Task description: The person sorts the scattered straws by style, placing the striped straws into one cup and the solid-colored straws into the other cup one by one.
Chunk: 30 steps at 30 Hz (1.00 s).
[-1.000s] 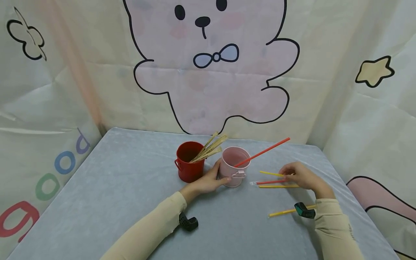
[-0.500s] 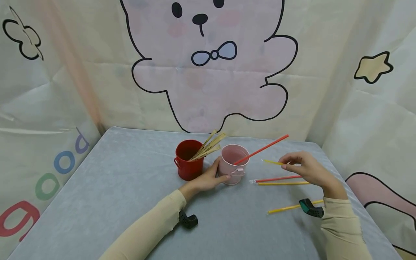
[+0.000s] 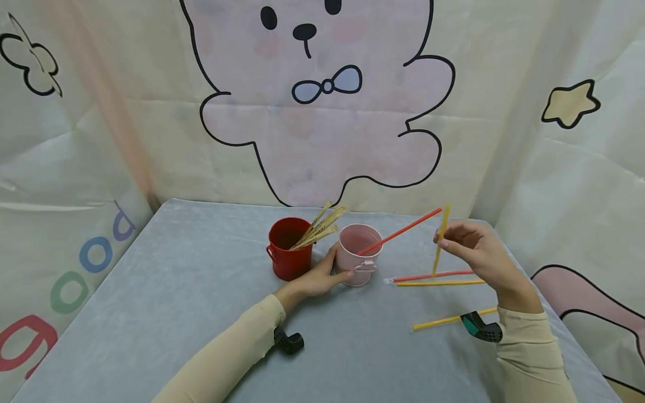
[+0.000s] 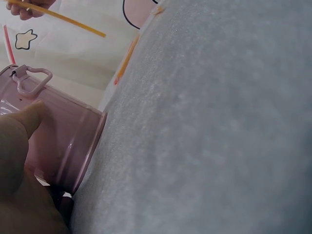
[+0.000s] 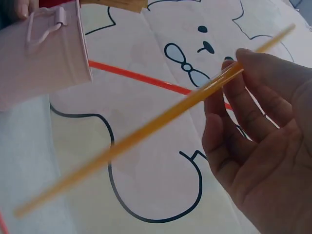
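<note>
Pinches a yellow straw [image 5: 151, 127] between thumb and fingers of the right hand [image 3: 476, 254], nearly upright in the head view, with its lower end raised clear of the bench [image 3: 151, 291]. Has the other fingers of that hand loosely bent. Grips a pink bucket [image 3: 355, 264] with the left hand [image 3: 317, 277], with thumb on the front near the small handle and fingers round the left side. Has that bucket upright on the bench, with one red straw [image 3: 403, 230] leaning inside it and slanting out over the rim to the right, near the pinched straw. Has a red bucket [image 3: 292, 263] just to the left of the pink one, also upright, with several tan strips [image 3: 317, 232] poking out over its right rim.

Has lying on the bench, to the right of the buckets, another red straw [image 3: 428, 276] with clear wrapping [image 3: 389, 281] at its left end, a second yellow straw [image 3: 438, 283] just beside it, and a third yellow straw [image 3: 438, 323] nearer the body, partly hidden by the right wrist device [image 3: 481, 327]. Wears long pale sleeves [image 3: 227, 352] and a left wrist device [image 3: 288, 341]. Faces a hanging cloth [image 3: 478, 33] printed with a bear-like figure [image 3: 307, 123], a star [image 3: 570, 104] and coloured letters [image 3: 96, 254].
</note>
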Available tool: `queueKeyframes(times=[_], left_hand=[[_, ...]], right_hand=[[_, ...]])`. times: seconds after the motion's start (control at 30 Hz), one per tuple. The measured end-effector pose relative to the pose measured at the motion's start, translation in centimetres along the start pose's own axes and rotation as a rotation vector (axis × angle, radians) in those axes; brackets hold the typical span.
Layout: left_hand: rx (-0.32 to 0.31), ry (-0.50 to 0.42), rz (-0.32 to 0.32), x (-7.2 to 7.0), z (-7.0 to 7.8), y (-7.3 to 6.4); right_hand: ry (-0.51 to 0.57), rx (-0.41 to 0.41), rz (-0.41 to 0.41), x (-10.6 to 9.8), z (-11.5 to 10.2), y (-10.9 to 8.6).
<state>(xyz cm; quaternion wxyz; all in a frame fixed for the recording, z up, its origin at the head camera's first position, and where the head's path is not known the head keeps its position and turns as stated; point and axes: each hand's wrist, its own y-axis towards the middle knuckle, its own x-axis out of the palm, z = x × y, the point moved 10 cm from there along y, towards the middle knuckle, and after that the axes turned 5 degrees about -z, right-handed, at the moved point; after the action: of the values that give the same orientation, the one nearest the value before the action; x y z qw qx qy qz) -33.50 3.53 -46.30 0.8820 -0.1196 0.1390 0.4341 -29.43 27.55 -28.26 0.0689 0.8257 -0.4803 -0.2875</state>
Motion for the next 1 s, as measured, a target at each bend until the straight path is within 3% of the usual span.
queueKeyframes(times=[0.33,0.6,0.8,1.0], left_hand=[[0.002,-0.015,-0.012,0.2,0.0,0.1],[0.009,-0.016,-0.007,0.2,0.1,0.1],[-0.007,-0.001,-0.004,0.1,-0.3,0.1],[-0.006,-0.004,-0.005,0.0,-0.3,0.2]], right_hand=[[0.328,-0.203,0.193,-1.7,-2.5,-0.5],[0.661,-0.347,0.253,-2.9,-3.7,-0.9],[0.811,-0.379,0.190,-2.4,-3.5,-0.6],[0.790,-0.317,0.214,-0.9,-2.0,0.3]])
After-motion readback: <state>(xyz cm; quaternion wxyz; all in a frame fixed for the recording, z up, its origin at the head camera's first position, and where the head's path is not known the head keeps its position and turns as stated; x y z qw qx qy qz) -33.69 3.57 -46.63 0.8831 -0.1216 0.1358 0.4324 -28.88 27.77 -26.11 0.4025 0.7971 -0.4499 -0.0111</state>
